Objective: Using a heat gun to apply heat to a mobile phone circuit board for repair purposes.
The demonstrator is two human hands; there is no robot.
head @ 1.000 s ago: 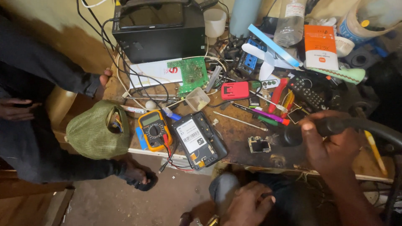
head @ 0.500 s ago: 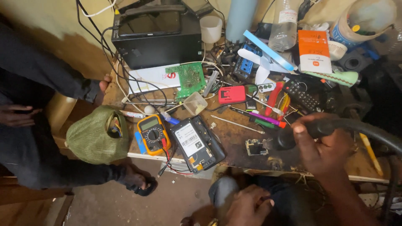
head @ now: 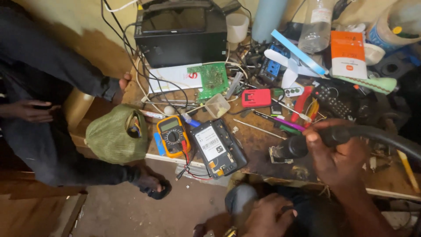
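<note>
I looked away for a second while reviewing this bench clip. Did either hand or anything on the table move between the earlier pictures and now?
Very little changed. The right hand keeps its grip on the black hose-fed tool, nozzle over the small part at the table edge, having drifted only slightly. The left hand stays low, off the table. The multimeter, opened phone and green circuit board lie where they were.

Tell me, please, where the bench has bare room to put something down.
One bare patch of brown bench top lies between the opened phone and the black nozzle in the right hand. Everything behind, from the green circuit board to the remote control, is crowded.
</note>
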